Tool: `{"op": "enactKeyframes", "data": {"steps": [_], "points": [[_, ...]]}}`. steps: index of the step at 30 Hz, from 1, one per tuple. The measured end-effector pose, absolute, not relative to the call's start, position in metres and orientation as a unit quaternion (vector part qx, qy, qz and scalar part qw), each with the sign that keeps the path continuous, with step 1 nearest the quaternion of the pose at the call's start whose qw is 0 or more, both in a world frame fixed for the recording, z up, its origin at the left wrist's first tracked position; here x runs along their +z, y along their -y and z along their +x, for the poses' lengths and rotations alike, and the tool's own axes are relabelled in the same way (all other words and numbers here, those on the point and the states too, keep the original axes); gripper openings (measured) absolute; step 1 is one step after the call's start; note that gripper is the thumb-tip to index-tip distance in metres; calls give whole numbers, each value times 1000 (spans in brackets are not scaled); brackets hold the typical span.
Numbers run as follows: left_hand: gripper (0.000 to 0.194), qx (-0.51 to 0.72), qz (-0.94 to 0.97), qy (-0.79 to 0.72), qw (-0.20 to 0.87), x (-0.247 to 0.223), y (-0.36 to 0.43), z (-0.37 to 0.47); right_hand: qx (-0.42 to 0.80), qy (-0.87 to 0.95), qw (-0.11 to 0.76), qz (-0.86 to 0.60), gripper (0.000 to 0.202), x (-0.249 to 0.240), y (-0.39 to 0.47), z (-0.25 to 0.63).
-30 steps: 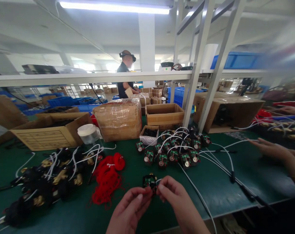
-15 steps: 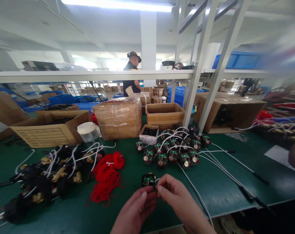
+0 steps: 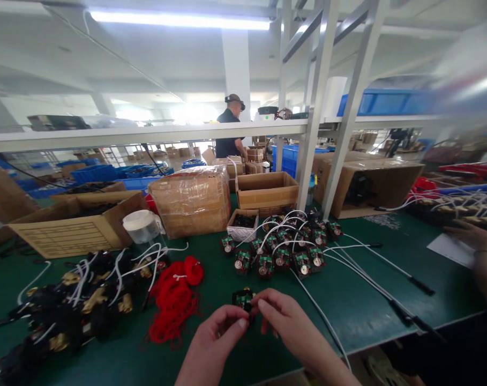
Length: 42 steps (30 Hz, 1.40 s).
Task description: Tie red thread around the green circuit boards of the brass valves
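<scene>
Two bare hands in the head view, close together over the near part of the green table (image 3: 367, 281). Left hand (image 3: 219, 335) with thumb and forefinger drawn together in a pinch at the near edge of a small black unit with a green circuit board (image 3: 242, 300); exact contents of that pinch hidden. Right hand (image 3: 283, 319) curled at the right side of the same unit, thumb close to forefinger; impossible to tell open from closed at the tips.

Beyond the unit, a cluster of similar circuit units (image 3: 282, 258) with white wires. To the left, a tangle of red bands (image 3: 173, 305), then a pile of black and brass parts (image 3: 96, 300) with more white wires. Farther back, a clear jar (image 3: 142, 230), a wrapped cardboard box (image 3: 190, 201) and a small basket (image 3: 241, 232) of black bits. At far right, a blurred hand of another person (image 3: 474, 236) near a white sheet (image 3: 450, 250).
</scene>
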State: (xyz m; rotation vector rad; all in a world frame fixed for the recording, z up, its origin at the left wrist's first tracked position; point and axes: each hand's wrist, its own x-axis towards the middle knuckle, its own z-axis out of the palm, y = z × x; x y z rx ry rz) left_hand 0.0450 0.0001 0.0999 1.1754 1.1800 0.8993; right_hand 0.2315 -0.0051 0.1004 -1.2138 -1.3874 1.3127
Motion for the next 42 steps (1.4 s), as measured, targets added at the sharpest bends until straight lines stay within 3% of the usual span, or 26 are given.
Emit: {"op": "enactKeyframes", "data": {"steps": [8,24,31,42], "points": [[32,343,559,-543,524,118,-12,40,543,546,436,-466,21,95,-8,229],[39,302,535,-554,561,164,-24,40,596,548,442,-386,26,102,-27,220],[34,295,549,-560,546,166,-28,40,568,555,459,-398,11,109,-28,220],[34,290,593,-560,500,164,-36,41,550,559,465,-412,16,116,-33,223]]}}
